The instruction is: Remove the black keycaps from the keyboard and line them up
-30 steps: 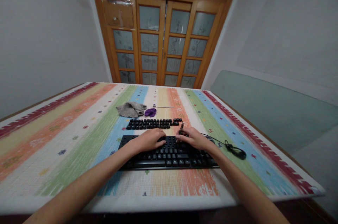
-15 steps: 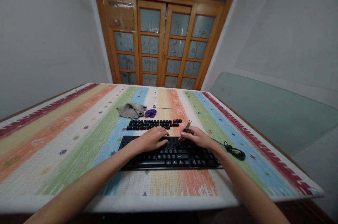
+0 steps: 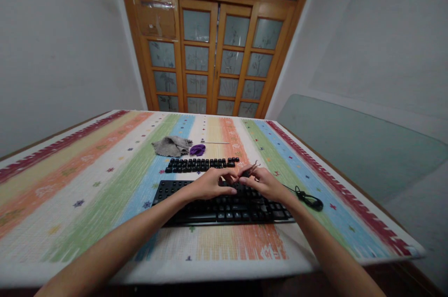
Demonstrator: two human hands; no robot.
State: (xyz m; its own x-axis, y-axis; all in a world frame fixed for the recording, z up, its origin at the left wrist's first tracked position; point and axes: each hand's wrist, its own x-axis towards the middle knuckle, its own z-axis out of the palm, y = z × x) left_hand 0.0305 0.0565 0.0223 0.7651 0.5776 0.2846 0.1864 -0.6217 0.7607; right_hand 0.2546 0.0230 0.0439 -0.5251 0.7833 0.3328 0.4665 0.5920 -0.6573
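My left hand (image 3: 212, 183) is over the black keyboard (image 3: 196, 217), thumb and fingers apart in a curve. Its fingertips reach up to my right hand (image 3: 264, 183), which is closed around a slim brownish tool (image 3: 255, 165) with two thin, wire-like ends pointing up and away. A small black piece (image 3: 246, 173), which looks like a keycap, shows between the two hands. Whether my left fingertips touch it I cannot tell. Bare key positions (image 3: 168, 185) show at the keyboard's upper left, and keycaps are still on its near rows. Both hands hide the keyboard's middle.
Beyond the keyboard, rows of loose black keycaps (image 3: 196, 165) lie on the striped tablecloth (image 3: 105, 194). Farther back are a grey cloth (image 3: 171, 146), a purple cloth (image 3: 198, 149) and a thin rod (image 3: 217, 142). A bundled black cable (image 3: 310, 199) lies at the right.
My left hand has moved right and up, off the keys, to meet my right hand. The tool in my right hand has lifted and tipped over to the right.
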